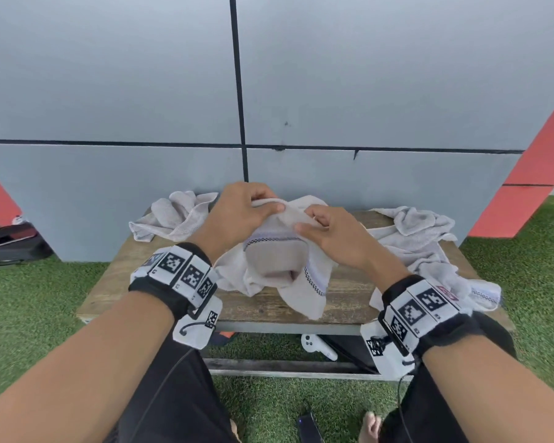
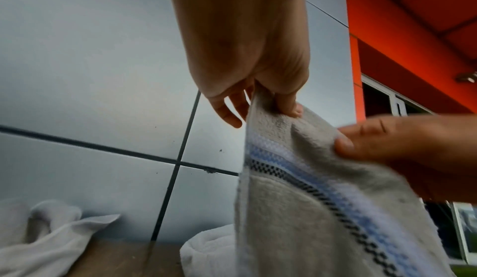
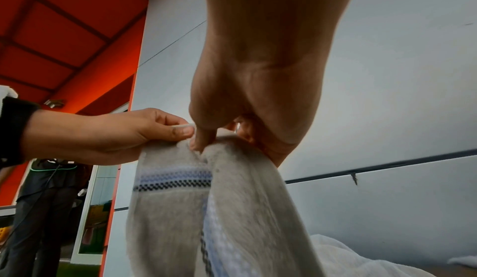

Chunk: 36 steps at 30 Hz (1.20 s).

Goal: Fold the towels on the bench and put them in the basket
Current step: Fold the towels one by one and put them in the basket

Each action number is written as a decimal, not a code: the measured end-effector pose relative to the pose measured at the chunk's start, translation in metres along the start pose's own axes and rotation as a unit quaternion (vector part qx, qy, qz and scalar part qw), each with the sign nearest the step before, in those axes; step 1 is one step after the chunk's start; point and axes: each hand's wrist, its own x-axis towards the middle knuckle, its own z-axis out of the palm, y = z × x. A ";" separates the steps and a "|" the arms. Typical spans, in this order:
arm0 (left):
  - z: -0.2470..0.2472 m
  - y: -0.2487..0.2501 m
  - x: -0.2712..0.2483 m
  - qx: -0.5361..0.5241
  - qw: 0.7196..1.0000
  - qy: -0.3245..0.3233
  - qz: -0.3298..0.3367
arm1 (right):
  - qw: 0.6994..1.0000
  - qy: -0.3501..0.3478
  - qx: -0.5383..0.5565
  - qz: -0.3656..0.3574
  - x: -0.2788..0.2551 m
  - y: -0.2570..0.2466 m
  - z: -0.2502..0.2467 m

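The left hand (image 1: 240, 209) and right hand (image 1: 330, 231) each pinch the top edge of a striped towel (image 1: 279, 260), lifted over the wooden bench (image 1: 160, 289). Folding looks barely begun: two crumpled towels (image 1: 173, 215) lie beyond, unfolded. No basket is in view.

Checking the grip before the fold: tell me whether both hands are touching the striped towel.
Touching. The left wrist view shows the left hand pinching the striped towel at its top edge, the right hand gripping beside it.
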 end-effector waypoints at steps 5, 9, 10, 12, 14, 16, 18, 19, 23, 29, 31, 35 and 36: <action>-0.025 -0.009 0.005 0.016 0.992 0.119 -0.031 | 0.995 -0.058 -0.053 0.064 -0.015 0.031 -0.006; -0.045 -0.028 0.004 0.056 0.986 0.124 -0.097 | 0.996 0.004 -0.018 0.083 -0.018 0.049 -0.021; -0.046 -0.032 0.001 0.068 0.985 0.110 -0.114 | 0.997 0.021 -0.012 0.076 -0.016 0.051 -0.023; -0.043 -0.041 -0.005 0.081 0.981 0.090 -0.150 | 0.997 0.044 -0.012 0.065 -0.009 0.056 -0.022; -0.039 -0.057 -0.010 0.090 0.975 0.040 -0.200 | 0.997 0.048 -0.006 0.067 -0.003 0.065 -0.015; -0.035 -0.074 -0.014 0.124 0.960 -0.070 -0.242 | 0.996 0.020 0.001 0.084 0.002 0.077 -0.005; -0.031 -0.093 -0.019 0.182 0.924 -0.199 -0.271 | 0.994 -0.030 0.002 0.103 0.005 0.089 0.006; -0.028 -0.103 -0.021 0.196 0.907 -0.239 -0.286 | 0.992 -0.054 -0.007 0.116 0.008 0.096 0.012; -0.011 -0.133 -0.024 0.252 0.890 -0.229 -0.303 | 0.984 -0.085 -0.013 0.154 0.030 0.117 0.033; 0.016 -0.152 -0.015 0.189 0.912 -0.168 -0.322 | 0.987 -0.071 0.016 0.142 0.070 0.127 0.072; 0.026 -0.164 -0.017 0.174 0.914 -0.212 -0.301 | 0.983 -0.118 0.024 0.140 0.077 0.130 0.090; 0.052 -0.179 -0.023 0.192 0.907 -0.262 -0.267 | 0.970 -0.220 -0.036 0.101 0.078 0.135 0.125; 0.058 -0.182 -0.022 0.186 0.914 -0.263 -0.247 | 0.966 -0.234 -0.061 0.094 0.078 0.136 0.131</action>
